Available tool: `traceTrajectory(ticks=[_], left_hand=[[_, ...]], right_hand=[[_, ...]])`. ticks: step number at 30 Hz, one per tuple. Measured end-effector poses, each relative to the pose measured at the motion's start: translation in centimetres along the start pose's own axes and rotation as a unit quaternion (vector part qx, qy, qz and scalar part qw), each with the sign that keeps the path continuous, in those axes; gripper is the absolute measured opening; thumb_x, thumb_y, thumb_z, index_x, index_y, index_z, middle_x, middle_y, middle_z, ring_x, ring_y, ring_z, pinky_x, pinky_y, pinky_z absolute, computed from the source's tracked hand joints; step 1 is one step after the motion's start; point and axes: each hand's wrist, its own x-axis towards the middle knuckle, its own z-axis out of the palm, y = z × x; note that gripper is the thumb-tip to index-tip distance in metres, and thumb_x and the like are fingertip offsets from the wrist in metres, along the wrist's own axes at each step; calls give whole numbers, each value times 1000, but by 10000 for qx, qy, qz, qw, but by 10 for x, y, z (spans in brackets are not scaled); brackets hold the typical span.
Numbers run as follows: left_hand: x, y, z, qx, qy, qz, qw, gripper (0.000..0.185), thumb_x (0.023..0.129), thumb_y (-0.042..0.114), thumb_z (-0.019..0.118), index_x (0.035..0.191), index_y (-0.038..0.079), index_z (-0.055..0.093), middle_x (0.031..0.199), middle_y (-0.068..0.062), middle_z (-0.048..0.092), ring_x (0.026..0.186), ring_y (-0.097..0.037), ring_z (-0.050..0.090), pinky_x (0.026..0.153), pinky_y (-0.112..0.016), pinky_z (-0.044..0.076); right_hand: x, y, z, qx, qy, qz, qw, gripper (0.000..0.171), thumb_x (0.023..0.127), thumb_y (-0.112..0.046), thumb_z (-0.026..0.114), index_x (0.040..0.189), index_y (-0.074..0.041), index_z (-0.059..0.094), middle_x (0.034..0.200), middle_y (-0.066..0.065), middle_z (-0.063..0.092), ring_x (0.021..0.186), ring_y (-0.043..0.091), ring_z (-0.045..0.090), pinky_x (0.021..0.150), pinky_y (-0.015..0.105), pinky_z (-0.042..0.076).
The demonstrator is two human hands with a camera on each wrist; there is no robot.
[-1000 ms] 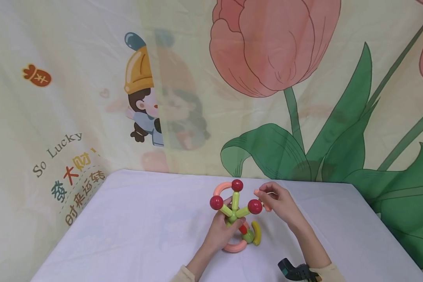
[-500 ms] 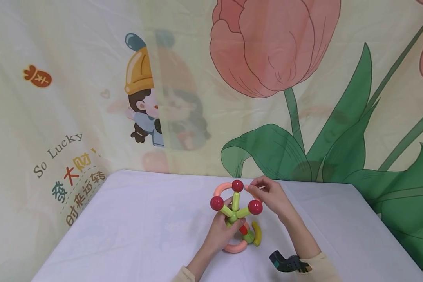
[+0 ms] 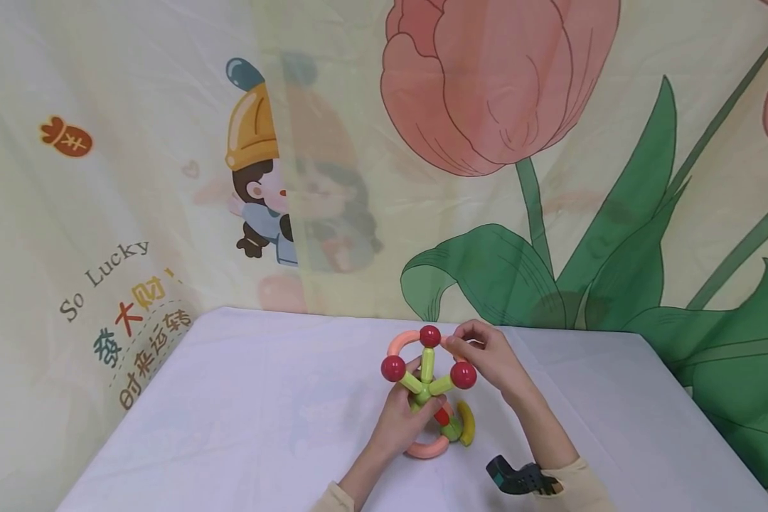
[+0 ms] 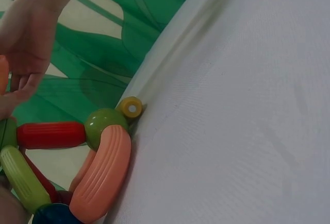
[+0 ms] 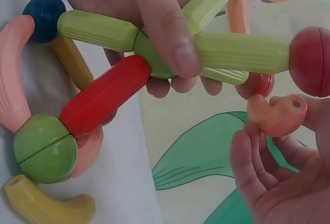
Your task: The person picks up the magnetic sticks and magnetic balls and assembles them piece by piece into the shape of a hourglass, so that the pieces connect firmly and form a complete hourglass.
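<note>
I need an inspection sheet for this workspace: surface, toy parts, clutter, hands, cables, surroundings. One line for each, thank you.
Surface: table under a white cloth, slightly wrinkled.
Job's things: stick-and-ball toy with green sticks, red balls and pink curved parts; it stands on the cloth. A loose pink curved piece is beside a red ball.
Clutter: yellow curved piece lies on the cloth beside the toy's base.
Hands: left hand grips the toy at its green hub; right hand pinches the pink curved piece.
Cables: nothing seen.
Surroundings: printed backdrop with a tulip, leaves and a cartoon figure.
</note>
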Motion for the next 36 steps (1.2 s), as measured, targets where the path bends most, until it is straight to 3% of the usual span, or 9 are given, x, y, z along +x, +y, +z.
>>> traceTrajectory(ticks=[14,21,24,27,29,33,36], left_hand=[[0,0,1,-8,20,-46,10000,65,87,27,66,142,28,32,129,-7,54,113,-15,55,99,-38,47],[0,0,-1,152,183,-11,9997,68,87,25,65,144,27,29,111,3,54,106,-11,54,97,-30,47],[1,0,-3,122,263,37,9996,65,88,23,65,143,25,31,109,4,54,104,-11,55,95,-27,48],[1,0,-5,80,278,115,9995,62,88,21,65,141,21,33,109,2,54,103,-11,56,95,-28,48],[2,-1,-5,100,300,151,9994,61,87,21,64,141,20,34,110,1,54,104,-11,56,97,-29,47],[2,-2,-4,131,451,77,9989,62,85,25,68,139,23,36,108,3,55,102,-9,56,95,-27,48],[3,-1,-2,81,689,92,9975,63,83,26,71,137,25,39,103,3,57,96,-9,57,88,-24,50]], right_hand=[[-2,-4,4,272,-36,-83,9996,29,88,-31,65,101,-6,57,100,12,57,85,21,59,69,27,53],[-2,5,2,245,-134,59,9996,27,95,-31,54,106,-7,58,99,10,58,91,21,55,76,29,50],[-3,15,-1,25,-285,195,9994,25,96,-28,53,107,-6,57,96,10,59,85,20,57,74,31,52],[-5,29,-6,-358,-734,149,9965,20,94,-22,55,106,-6,57,94,12,59,77,22,57,69,34,53],[-9,40,-11,-758,-1225,-133,9895,18,93,-18,57,107,-6,58,95,11,59,79,21,56,68,33,52],[-20,59,-20,-1302,-2355,-792,9598,19,90,-4,56,106,-13,60,104,7,60,94,21,54,74,30,49],[-28,67,-22,-1379,-2900,-915,9426,33,84,4,55,105,-20,63,110,3,56,100,21,49,77,27,47]])
